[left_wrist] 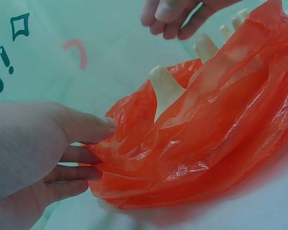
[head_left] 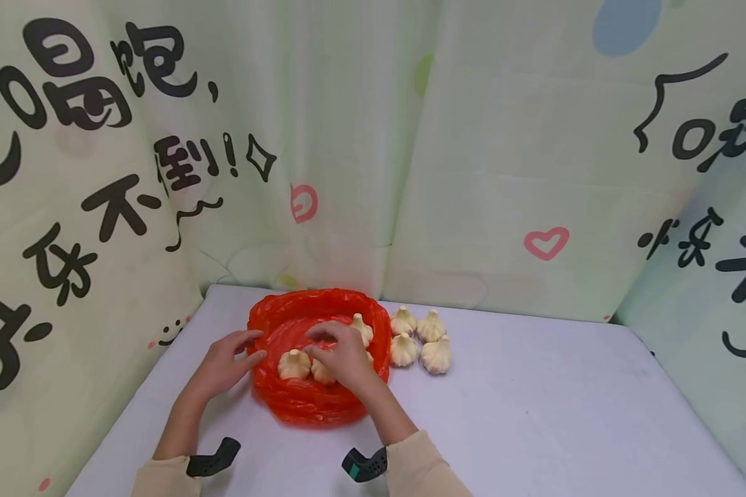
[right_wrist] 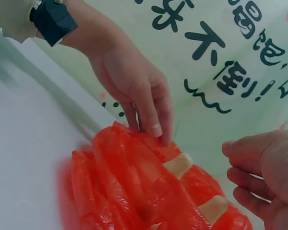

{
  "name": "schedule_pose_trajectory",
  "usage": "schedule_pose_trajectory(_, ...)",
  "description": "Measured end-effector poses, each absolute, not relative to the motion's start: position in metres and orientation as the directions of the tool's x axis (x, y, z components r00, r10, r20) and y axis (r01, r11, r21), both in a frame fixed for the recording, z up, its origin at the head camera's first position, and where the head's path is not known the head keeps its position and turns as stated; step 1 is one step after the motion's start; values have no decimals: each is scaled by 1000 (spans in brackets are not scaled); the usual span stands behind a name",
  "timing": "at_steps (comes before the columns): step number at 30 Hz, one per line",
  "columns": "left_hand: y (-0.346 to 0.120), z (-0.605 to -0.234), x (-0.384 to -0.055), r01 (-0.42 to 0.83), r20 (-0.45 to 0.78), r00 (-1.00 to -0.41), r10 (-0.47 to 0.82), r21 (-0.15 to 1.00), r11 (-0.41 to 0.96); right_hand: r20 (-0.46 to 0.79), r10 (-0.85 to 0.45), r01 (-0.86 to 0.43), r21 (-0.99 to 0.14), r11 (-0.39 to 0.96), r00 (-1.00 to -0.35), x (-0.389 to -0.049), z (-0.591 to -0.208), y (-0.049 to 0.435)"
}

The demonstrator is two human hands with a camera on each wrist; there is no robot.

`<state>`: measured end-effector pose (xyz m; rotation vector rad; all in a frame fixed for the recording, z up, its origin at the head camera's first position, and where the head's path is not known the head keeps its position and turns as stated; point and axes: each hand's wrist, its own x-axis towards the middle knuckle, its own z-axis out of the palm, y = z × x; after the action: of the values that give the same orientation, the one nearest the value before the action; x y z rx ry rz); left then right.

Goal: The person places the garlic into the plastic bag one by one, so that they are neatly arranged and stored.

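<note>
A red plastic bag [head_left: 317,411] stands with its mouth spread wide and its rim rolled down. Several garlic bulbs [head_left: 294,364] sit inside, stems up; one is partly covered by my right hand. My left hand [head_left: 226,362] holds the bag's left rim, thumb and fingertips on the crumpled plastic, as the left wrist view shows [left_wrist: 53,153]. Over the bag's mouth hovers my right hand [head_left: 345,355], thumb and fingers apart with nothing between them. The right wrist view shows this right hand [right_wrist: 271,172] above the garlic stems [right_wrist: 213,208].
Several more garlic bulbs [head_left: 436,354] lie grouped on the white table [head_left: 534,400], just right of the bag. A pale green curtain [head_left: 472,172] with black lettering hangs behind and at both sides. Each wrist carries a black camera [head_left: 214,459].
</note>
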<state>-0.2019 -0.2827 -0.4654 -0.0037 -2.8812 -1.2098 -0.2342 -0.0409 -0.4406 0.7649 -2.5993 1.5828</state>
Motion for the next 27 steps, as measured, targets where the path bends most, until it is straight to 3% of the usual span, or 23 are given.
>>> schedule_pose_trajectory(12,-281,-464,-200,-3,5,-1000,-9,711,703,301,-366,-422,-849,317,-880,-227,-426,-23)
schedule_pose_trajectory(27,-282,-463,-200,-12,-1,-1000,-17,718,696,333,-295,-427,-832,355,-895,-225,-418,3)
